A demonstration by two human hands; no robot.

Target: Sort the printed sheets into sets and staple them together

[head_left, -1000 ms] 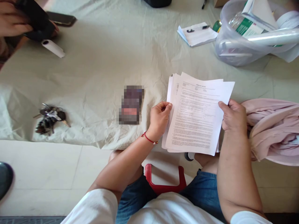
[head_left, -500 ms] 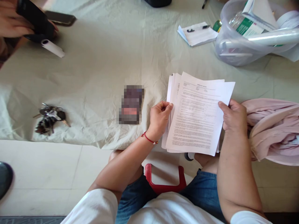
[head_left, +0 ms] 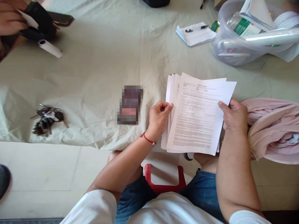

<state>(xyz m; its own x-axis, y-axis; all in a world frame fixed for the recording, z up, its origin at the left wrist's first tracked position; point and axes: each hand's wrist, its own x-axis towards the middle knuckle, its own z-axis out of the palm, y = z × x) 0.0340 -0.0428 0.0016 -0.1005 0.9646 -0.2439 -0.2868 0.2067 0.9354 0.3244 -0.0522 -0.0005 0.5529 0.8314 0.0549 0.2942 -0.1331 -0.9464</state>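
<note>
Both my hands hold a loose stack of printed sheets (head_left: 196, 121) over the front edge of the table. My left hand (head_left: 160, 116) pinches the stack's left side between thumb and curled fingers; a red bracelet is on that wrist. My right hand (head_left: 233, 115) grips the right edge, thumb on top and the other fingers behind the paper. The top sheet is full of small print and slightly turned against those beneath. Left of the stack lies a phone (head_left: 129, 105) with a blurred-out surface, touched by neither hand.
A bunch of keys (head_left: 49, 119) lies at the left front. Another person's hand (head_left: 11, 20) is by a black device and a white paper roll (head_left: 50, 49). A filled plastic tub (head_left: 224, 46), a notepad (head_left: 196, 35) with a pen and pink cloth (head_left: 268, 124) are at right.
My hands and the stack stay nearly in place. At the upper left, the other person's hand has shifted, and a white piece now shows by its fingers. The view has moved slightly.
</note>
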